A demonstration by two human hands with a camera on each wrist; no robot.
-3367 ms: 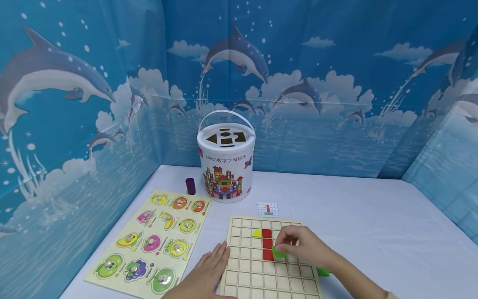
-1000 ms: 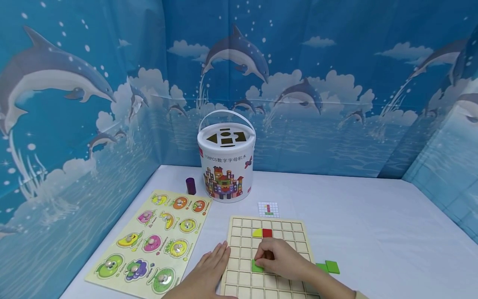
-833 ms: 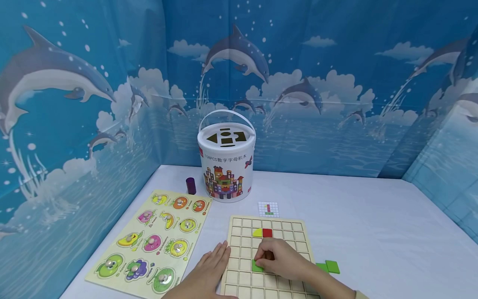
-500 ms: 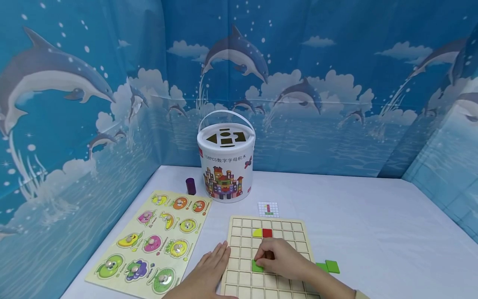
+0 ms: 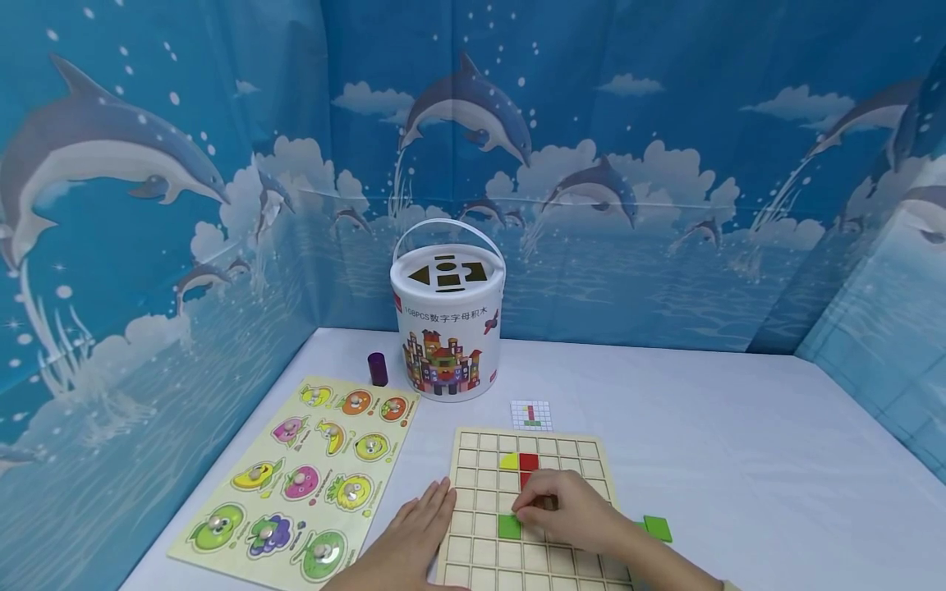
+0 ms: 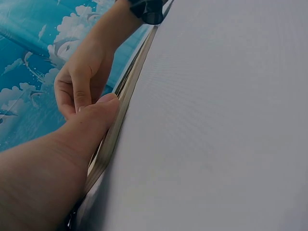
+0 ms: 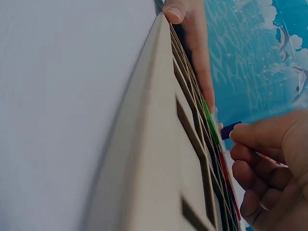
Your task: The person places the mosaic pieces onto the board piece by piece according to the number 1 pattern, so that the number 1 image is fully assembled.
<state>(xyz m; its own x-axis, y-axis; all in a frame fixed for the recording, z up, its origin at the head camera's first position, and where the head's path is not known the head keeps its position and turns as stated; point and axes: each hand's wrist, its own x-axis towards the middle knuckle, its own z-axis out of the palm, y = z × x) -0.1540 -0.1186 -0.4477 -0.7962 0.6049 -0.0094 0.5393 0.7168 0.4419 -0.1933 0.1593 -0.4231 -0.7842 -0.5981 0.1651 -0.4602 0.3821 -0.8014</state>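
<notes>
Right hand (image 5: 572, 517) is resting on the wooden grid board (image 5: 480, 566), fingers curling down, tips sitting just right of the green square tile (image 5: 509, 526). Can't tell if it's actually touching the tile; it isn't gripping anything, fingers loosely bent. In the right wrist view the fingers (image 7: 262, 163) are hovering curled at the board's surface, with the green tile's edge (image 7: 208, 115) showing as a thin strip along the board.

Left hand (image 5: 410, 546) is lying flat, fingers straight, pressing against the board's left edge. Left wrist view is confirming that: thumb (image 6: 103, 108) is lying along the board edge (image 6: 132, 79), holding nothing.

Green tile is sitting in a grid cell, left of the red column and near the board's middle rows. Also in the board: a yellow piece (image 5: 508, 461) and a red tile (image 5: 528, 461) side by side near the top, another red tile (image 5: 524, 480) peeking out just below at the right fingertips.

Loose green tiles (image 5: 656, 528) are lying on the counter (image 5: 739, 460) just right of the board, behind the right wrist.

White bucket (image 5: 447, 324) is standing at the back, lid on with shape cut-outs, handle up; contents not visible.
</notes>
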